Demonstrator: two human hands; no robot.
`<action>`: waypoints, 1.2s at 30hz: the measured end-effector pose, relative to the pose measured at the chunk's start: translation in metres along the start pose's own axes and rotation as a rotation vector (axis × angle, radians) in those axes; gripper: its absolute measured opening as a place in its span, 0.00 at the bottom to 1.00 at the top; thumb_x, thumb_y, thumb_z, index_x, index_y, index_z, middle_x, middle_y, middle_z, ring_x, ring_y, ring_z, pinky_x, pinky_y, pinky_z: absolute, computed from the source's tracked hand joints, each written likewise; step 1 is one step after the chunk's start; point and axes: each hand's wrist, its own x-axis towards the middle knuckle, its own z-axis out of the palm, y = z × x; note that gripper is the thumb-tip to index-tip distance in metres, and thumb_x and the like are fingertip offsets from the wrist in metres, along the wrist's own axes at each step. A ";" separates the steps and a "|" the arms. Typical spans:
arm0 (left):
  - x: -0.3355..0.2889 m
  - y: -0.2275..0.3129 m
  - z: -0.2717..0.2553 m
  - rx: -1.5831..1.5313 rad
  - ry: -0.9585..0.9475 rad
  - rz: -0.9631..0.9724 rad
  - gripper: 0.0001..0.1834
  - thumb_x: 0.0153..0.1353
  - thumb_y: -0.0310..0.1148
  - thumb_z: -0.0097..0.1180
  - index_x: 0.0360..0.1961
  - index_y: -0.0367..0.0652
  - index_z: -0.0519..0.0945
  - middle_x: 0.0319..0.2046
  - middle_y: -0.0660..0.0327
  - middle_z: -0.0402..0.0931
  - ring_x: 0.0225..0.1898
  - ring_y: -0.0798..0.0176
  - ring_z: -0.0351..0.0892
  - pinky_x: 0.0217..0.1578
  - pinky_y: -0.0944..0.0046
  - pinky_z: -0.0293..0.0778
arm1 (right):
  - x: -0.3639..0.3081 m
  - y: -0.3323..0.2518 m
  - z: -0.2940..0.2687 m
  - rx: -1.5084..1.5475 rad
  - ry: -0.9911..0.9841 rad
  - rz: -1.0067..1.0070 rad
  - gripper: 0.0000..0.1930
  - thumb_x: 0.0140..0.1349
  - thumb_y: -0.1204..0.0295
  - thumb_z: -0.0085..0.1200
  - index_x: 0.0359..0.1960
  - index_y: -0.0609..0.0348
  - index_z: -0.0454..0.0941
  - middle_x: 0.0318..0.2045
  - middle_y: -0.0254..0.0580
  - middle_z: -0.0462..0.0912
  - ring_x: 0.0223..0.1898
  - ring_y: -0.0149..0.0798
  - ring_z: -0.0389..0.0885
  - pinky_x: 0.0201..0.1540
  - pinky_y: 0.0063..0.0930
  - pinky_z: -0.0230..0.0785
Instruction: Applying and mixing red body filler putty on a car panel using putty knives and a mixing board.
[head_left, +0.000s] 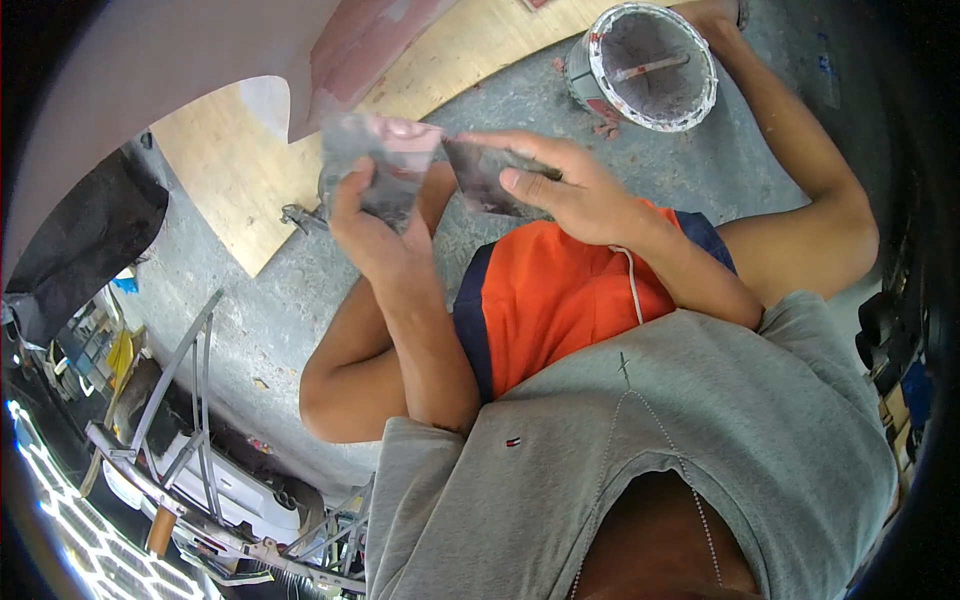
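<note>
My left hand (372, 235) is closed around a thin, grey, shiny putty spreader (350, 140), its thumb lying over the face. Pink putty (405, 133) is smeared along that plate's upper part. In my right hand (585, 195) is a second flat, dark putty spreader (482, 182), pinched with the thumb on top and the fingers along its far edge. The two plates meet or nearly meet at their neighbouring edges; blur hides whether they touch. Both are held above the floor in front of my orange shorts (560, 290).
A putty-crusted bucket (590, 75) with a stick (650, 68) in it stands at far right, beside my foot. Plywood (230, 190) lies on the concrete floor (270, 310). A large curved panel (190, 60) with pinkish patches overhangs the far left. Metal framing (195, 400) stands at lower left.
</note>
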 end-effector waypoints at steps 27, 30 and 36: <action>-0.003 -0.026 -0.003 -0.182 -0.078 -0.158 0.15 0.55 0.31 0.62 0.45 0.42 0.80 0.40 0.63 0.80 0.43 0.59 0.80 0.47 0.58 0.75 | 0.001 -0.002 0.024 -0.096 0.298 -0.395 0.27 0.70 0.78 0.51 0.71 0.61 0.65 0.65 0.51 0.76 0.66 0.45 0.74 0.69 0.39 0.63; 0.016 -0.008 -0.010 -0.149 0.096 -0.019 0.16 0.57 0.29 0.62 0.48 0.39 0.79 0.42 0.61 0.81 0.45 0.58 0.81 0.49 0.58 0.75 | -0.004 0.001 0.006 -0.232 0.055 -0.268 0.29 0.66 0.82 0.51 0.70 0.55 0.70 0.63 0.47 0.79 0.64 0.42 0.76 0.68 0.39 0.65; 0.030 0.005 -0.035 0.158 -0.103 0.230 0.18 0.63 0.24 0.64 0.52 0.29 0.78 0.45 0.53 0.82 0.47 0.57 0.84 0.46 0.60 0.82 | 0.011 -0.013 -0.040 -0.178 0.194 -0.106 0.30 0.61 0.79 0.61 0.67 0.51 0.75 0.56 0.42 0.83 0.56 0.37 0.79 0.62 0.35 0.70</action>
